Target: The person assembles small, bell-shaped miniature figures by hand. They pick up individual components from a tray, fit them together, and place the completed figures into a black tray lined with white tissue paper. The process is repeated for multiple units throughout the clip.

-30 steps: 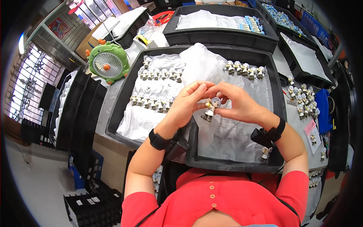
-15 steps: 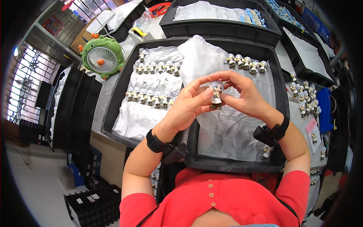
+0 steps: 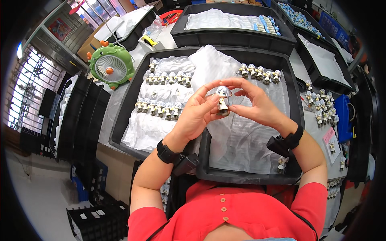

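A small figurine [image 3: 222,103] with pale hair, a white outfit and dark boots is upright between my two hands above the black tray [image 3: 204,160]. My left hand [image 3: 194,114] grips its left side, the thumb lying against the body. From the other side my right hand [image 3: 259,105] curls round it, index finger near the head and thumb by the lower part. Below my hands, white sheeting [image 3: 146,128] lines the tray. Similar figurines stand in rows on it at the left [image 3: 159,108] and far right [image 3: 259,74]. One more figurine [image 3: 282,162] lies in the near right corner.
A green fan [image 3: 111,66] stands left of the tray. Further black trays [image 3: 233,38] with blue-and-white pieces sit behind. To the right are a cluster of figurines [image 3: 321,106], a blue bin [image 3: 343,116] and a pink-and-white card [image 3: 329,138]. Stacked black trays [image 3: 82,114] rise at the left.
The figurine has shifted slightly left in my hands and turned a little. My right thumb has moved lower along it. The whole view has tilted slightly.
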### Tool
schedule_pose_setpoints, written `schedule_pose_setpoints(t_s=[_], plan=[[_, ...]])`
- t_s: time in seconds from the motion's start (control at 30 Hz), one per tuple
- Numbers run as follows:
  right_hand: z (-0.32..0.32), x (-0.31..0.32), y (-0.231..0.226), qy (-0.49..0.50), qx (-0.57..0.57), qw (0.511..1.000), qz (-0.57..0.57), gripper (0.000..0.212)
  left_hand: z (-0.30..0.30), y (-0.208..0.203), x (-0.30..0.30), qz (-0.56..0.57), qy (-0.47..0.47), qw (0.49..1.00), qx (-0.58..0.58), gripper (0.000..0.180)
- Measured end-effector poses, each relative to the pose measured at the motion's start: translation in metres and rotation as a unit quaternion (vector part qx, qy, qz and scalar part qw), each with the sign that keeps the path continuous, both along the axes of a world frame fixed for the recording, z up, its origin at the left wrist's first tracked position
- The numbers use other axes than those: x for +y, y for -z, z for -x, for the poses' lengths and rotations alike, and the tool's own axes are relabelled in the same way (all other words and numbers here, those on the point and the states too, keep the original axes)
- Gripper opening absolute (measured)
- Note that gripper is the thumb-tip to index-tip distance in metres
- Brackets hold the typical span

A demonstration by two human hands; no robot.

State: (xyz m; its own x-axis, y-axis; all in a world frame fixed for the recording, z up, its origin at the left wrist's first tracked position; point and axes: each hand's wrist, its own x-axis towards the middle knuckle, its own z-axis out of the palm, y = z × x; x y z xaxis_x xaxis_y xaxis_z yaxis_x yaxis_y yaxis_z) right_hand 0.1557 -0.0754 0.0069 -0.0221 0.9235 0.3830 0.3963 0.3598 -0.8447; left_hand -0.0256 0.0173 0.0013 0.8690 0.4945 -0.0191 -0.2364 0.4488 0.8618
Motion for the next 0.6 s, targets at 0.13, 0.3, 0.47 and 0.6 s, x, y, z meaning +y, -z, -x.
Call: schedule_pose_setpoints(t_s=[0.13,0.3,0.47,0.6], plan=[[0.001,0.0,0.002,-0.001,0.004,1.0,-0.004,0.053,0.0,0.001,-0.002,0.003,-0.002,1.0,0.0,0.043],[0.003,0.002,0.006,0.012,0.024,0.999,-0.022,0.054,-0.003,0.008,-0.001,0.045,-0.002,0.999,-0.015,0.035],[0.005,0.0,0.001,0.024,-0.022,0.997,-0.065,0.056,-0.007,0.009,-0.003,0.065,-0.001,0.998,-0.008,0.031],[0.009,-0.002,0.0,0.031,-0.064,0.992,-0.105,0.06,-0.008,0.003,-0.015,-0.029,-0.021,0.998,0.05,0.035]])
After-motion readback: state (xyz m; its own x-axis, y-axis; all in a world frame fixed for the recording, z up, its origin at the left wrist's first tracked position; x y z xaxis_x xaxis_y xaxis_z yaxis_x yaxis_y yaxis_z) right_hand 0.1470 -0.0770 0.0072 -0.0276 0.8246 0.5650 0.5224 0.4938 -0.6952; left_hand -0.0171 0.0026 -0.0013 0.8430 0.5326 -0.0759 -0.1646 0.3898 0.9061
